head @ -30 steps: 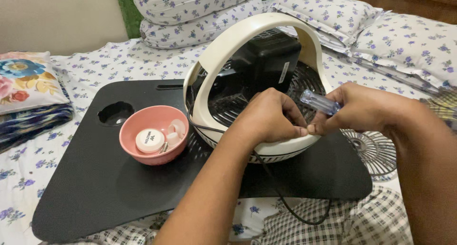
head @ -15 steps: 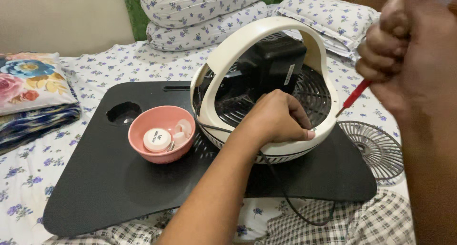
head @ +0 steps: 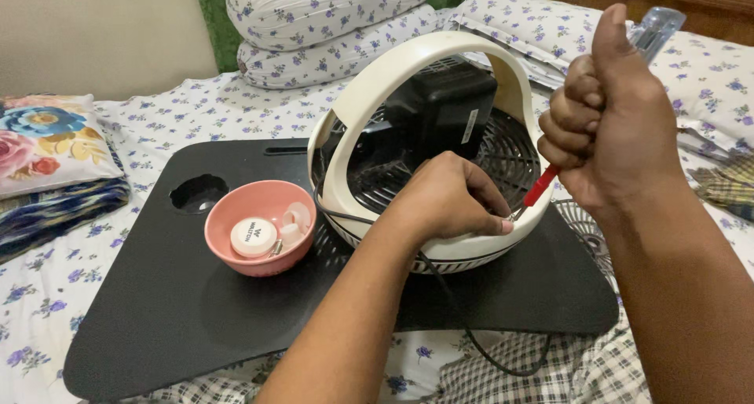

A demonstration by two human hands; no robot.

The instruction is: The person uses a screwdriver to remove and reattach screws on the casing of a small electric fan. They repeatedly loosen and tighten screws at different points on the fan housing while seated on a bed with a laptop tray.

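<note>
Floral bedding surrounds a black tray [head: 157,325] bearing a cream fan [head: 428,149] beside a pink bowl [head: 259,227] with a round white cap, bare tray toward the near edge, where the left hand [head: 448,200] pinches the fan's rim and the right hand [head: 609,117] fists a red-shafted screwdriver [head: 542,186] there.

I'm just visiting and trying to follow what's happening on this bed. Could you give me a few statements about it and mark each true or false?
1. The right hand grips a screwdriver with a red shaft. True.
2. The left hand rests on the pink bowl. False: it is on the cream fan housing.
3. The fan sits on a black lap tray. True.
4. The bowl is empty. False: it holds a white round cap and small parts.
</note>
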